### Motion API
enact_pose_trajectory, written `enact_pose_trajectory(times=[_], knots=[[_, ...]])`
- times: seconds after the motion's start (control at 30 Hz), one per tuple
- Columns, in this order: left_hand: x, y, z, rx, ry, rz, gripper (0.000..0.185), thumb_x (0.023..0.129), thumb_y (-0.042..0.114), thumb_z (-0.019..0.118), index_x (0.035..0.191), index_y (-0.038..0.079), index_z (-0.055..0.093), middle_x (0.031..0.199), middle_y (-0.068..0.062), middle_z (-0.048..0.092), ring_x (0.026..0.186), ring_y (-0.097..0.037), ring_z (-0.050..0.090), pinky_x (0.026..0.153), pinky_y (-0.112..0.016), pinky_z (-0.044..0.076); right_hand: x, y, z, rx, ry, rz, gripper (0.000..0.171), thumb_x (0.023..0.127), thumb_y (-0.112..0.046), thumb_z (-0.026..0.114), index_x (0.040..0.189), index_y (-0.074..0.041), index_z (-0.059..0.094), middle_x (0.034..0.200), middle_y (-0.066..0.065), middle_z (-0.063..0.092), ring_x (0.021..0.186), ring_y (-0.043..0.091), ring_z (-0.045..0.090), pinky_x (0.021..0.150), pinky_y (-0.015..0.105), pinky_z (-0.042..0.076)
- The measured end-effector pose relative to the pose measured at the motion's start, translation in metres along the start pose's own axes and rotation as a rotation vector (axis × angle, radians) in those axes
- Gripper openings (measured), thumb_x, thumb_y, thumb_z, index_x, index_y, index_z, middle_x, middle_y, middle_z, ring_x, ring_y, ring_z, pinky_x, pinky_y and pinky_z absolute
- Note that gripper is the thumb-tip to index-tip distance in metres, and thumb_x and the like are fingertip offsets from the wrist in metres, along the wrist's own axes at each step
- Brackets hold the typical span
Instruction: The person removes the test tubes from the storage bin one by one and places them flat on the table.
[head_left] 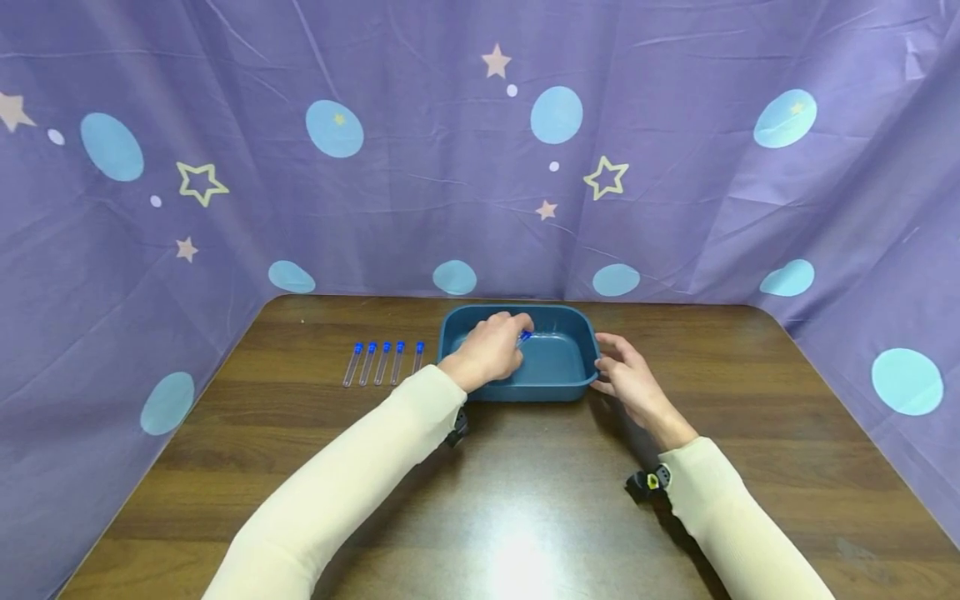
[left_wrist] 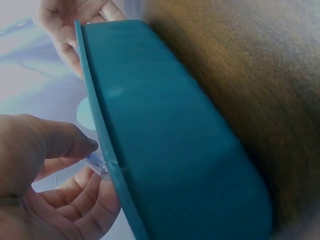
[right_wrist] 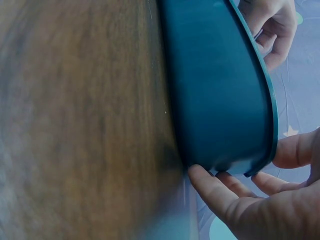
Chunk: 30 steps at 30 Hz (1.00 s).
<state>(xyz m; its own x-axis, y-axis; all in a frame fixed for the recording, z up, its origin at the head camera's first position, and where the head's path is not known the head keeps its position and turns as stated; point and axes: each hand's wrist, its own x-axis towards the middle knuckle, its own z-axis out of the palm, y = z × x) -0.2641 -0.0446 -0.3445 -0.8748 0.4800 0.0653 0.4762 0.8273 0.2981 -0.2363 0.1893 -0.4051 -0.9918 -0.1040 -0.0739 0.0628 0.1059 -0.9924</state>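
- My left hand (head_left: 487,350) hung over the near-left part of the blue tub (head_left: 558,387), fingers curled round a clear tube with a blue cap (head_left: 524,337); the cap stuck out at about 2 o'clock from my knuckles.
- My right hand (head_left: 628,379) lay against the tub's right end wall, fingers nearly straight and spread a little, touching the plastic at 3 o'clock of the tub.
- The head view alone showed the whole layout: the tub sat on the brown wooden table (head_left: 525,500) at about 12 o'clock from me, toward the far edge.
- My left wrist view showed what the head view hid: thumb and fingers (left_wrist: 75,142) pinching the glassy tube (left_wrist: 97,164) right at the tub's rim (left_wrist: 95,115), with my other hand (left_wrist: 62,25) small at the far end.
- My right wrist view showed the fingertips (right_wrist: 210,185) pressed under the curved lip at the tub's corner (right_wrist: 240,165), and my left hand (right_wrist: 272,30) beyond the rim.
- The tub looked dark teal, rectangular with rounded corners, smooth walls and a thin flared rim.
- Five more capped tubes (head_left: 382,362) lay side by side at 9 o'clock of the tub, just beside it, blue caps pointing away from me.
- A purple cloth with stars and pale blue dots (head_left: 480,150) stood round the table's far and side edges.
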Motion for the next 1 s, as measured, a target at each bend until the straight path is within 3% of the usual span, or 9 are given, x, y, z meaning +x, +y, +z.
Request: enact_pose_trajectory(times=[0.43,0.8,1.0], knots=[[-0.016,-0.009,-0.008,-0.006,0.047,-0.003,0.043,0.086,0.004,0.057,0.128,0.013,0.056,0.106,-0.008,0.059,0.076,-0.020,0.052,0.064,-0.031,0.046,0.001,0.000,0.000,-0.003,-0.003,0.001,0.051,0.096,-0.001,0.037,0.146,-0.003,0.028,0.140,0.028,0.032,0.124,0.042,0.042,0.095,0.052,0.043],[-0.029,-0.017,-0.012,-0.029,0.074,-0.006,0.042,0.087,0.004,0.057,0.129,0.013,0.056,0.107,-0.008,0.059,0.072,-0.020,0.051,0.059,-0.030,0.043,0.001,0.000,0.001,0.000,-0.003,0.006,0.051,0.096,-0.001,0.037,0.146,-0.003,0.028,0.139,0.028,0.032,0.124,0.043,0.042,0.096,0.052,0.042],[-0.037,-0.023,-0.015,-0.046,0.094,-0.015,0.042,0.087,0.005,0.058,0.128,0.013,0.056,0.108,-0.009,0.059,0.076,-0.021,0.051,0.065,-0.033,0.045,0.000,0.001,0.000,0.015,0.004,0.003,0.051,0.095,0.000,0.037,0.146,-0.002,0.028,0.140,0.028,0.031,0.123,0.042,0.042,0.096,0.051,0.043]])
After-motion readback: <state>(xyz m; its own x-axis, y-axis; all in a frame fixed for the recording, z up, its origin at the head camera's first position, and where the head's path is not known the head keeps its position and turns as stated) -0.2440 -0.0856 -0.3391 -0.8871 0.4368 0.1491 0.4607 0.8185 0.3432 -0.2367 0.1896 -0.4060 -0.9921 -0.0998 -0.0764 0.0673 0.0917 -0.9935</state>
